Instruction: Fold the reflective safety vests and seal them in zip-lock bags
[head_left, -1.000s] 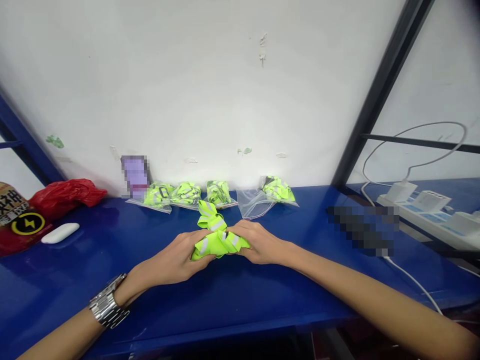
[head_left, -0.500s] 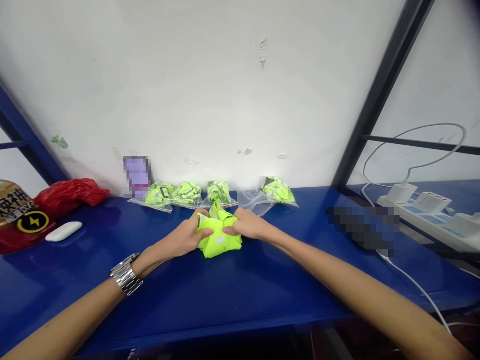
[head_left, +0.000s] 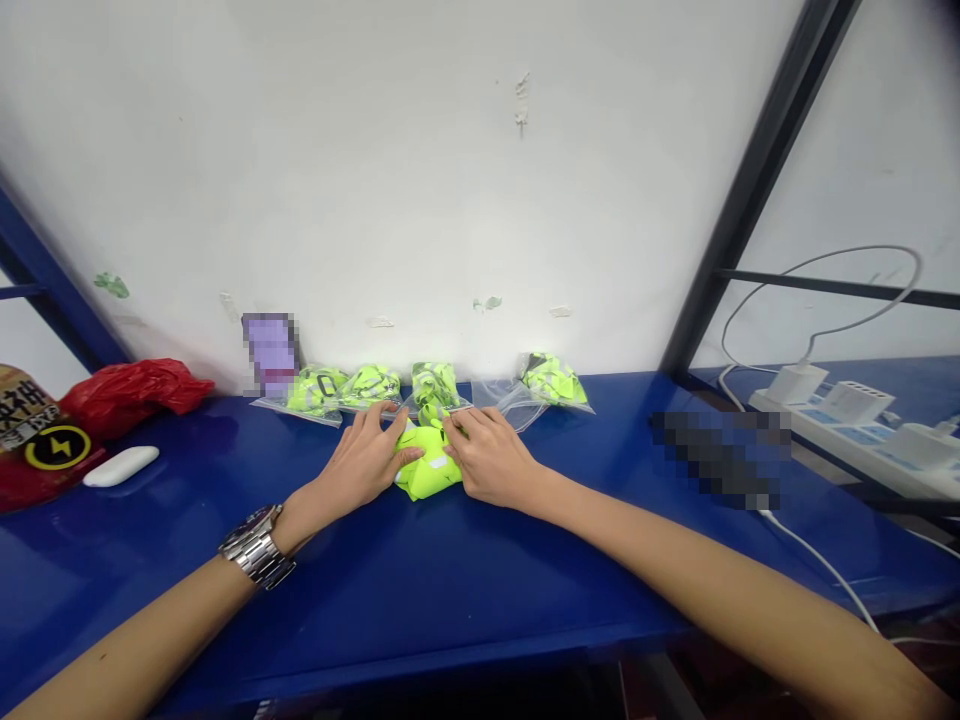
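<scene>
Held a fluorescent yellow-green fabric bundle with pale patches (head_left: 429,478) near the middle of the glossy blue tabletop (head_left: 390,600), just in front of clear plastic bags (head_left: 375,384) containing yellow-green fabric. Gripped the left side with the left hand (head_left: 367,455), thumb on top. Gripped the right side with the right hand (head_left: 489,455), fingers curled. Wore a silver metal-link watch (head_left: 259,547) behind the left hand.
</scene>
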